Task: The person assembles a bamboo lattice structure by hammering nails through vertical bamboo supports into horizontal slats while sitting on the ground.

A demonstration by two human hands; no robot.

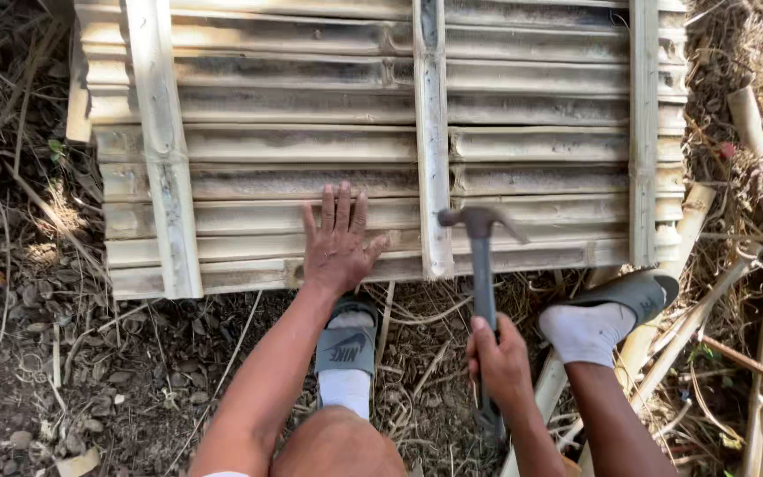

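A bamboo slat panel (311,106) lies flat on the ground, filling the view from 9 o'clock round to 3 o'clock. The left hand (337,243) presses on its near edge, palm down, fingers (343,205) spread wide and holding nothing. The right hand (498,362), at 5 o'clock, has its fingers wrapped around the handle of a claw hammer (484,265). The hammer head sits at the upright cross batten (432,132), near the panel's lower edge. Two feet in grey slide sandals (346,340) rest on the dirt and dry straw (134,371).

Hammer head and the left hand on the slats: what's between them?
In the head view, the middle upright bamboo strip runs between the left hand, flat on the bamboo panel, and the hammer gripped by the right hand.
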